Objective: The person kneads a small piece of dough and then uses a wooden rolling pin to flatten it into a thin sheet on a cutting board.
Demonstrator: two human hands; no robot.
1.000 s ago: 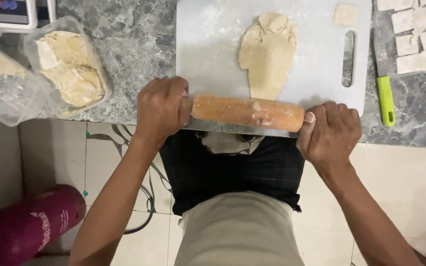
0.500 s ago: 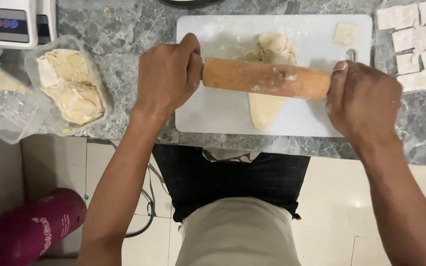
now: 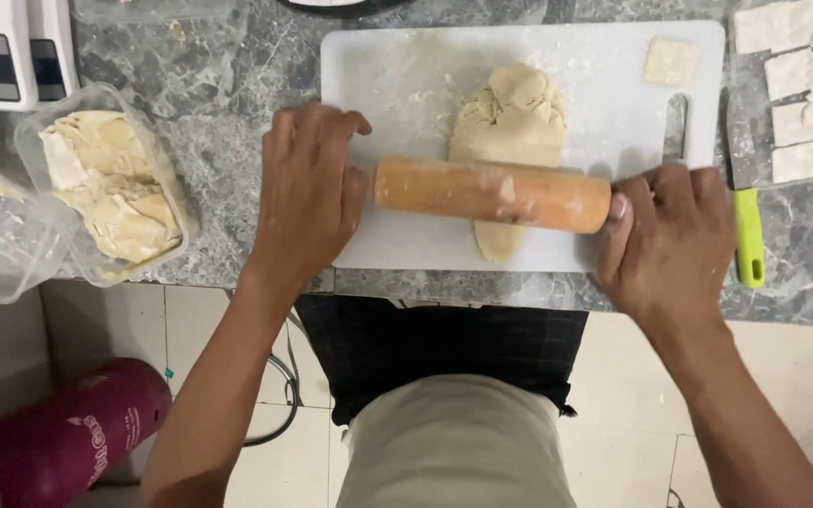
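Note:
A wooden rolling pin (image 3: 491, 194) lies across a long piece of pale dough (image 3: 510, 122) on a white cutting board (image 3: 397, 75). My left hand (image 3: 308, 193) grips the pin's left end and my right hand (image 3: 670, 240) grips its right end. The pin presses on the lower half of the dough, and a short tongue of dough (image 3: 499, 243) shows below it. A small square of cut dough (image 3: 670, 61) sits at the board's top right corner.
A clear plastic tub of dough scraps (image 3: 110, 188) stands left of the board on the grey stone counter (image 3: 218, 113). Cut dough squares (image 3: 806, 94) and a green-handled knife (image 3: 748, 235) lie at the right. A scale (image 3: 7, 56) is top left, a maroon cylinder (image 3: 58, 442) on the floor.
The rolling pin went from the board's near edge up onto the dough, then came back a little toward me. Both hands moved with it. The dough looks longer and flatter.

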